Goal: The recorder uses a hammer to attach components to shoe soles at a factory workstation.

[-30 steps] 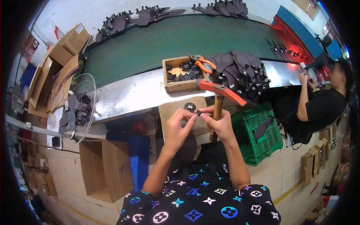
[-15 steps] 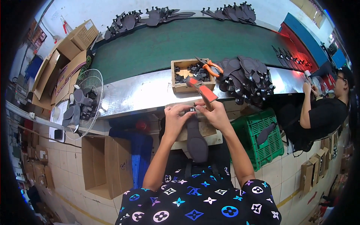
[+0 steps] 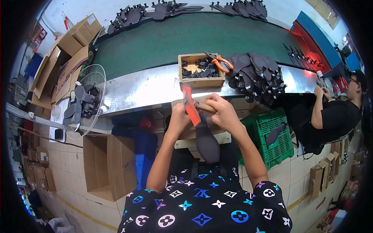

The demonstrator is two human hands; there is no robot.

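A dark grey shoe sole (image 3: 207, 144) lies lengthwise before me on a small work stand (image 3: 223, 138), its wide end toward my body. My left hand (image 3: 178, 119) is closed at the sole's far, narrow end; its fingertips are partly hidden behind the hammer. In my right hand (image 3: 224, 113) is a hammer (image 3: 190, 105) with a red head, gripped by its wooden handle. The head is over the sole's far end, close to my left fingers, and covers what lies under it. Whether it touches cannot be seen.
On the metal bench edge stand a wooden box (image 3: 202, 82) of small black pieces, orange-handled pliers (image 3: 221, 62) and a heap of soles (image 3: 256, 73). A green crate (image 3: 272, 136) is right, a cardboard box (image 3: 110, 167) left, near a wire fan guard (image 3: 101, 93). A co-worker (image 3: 334, 112) sits at right.
The hammer has swung down and left over the sole's far end. My right fingers have left that end and now wrap the handle. My left hand stays near the same place.
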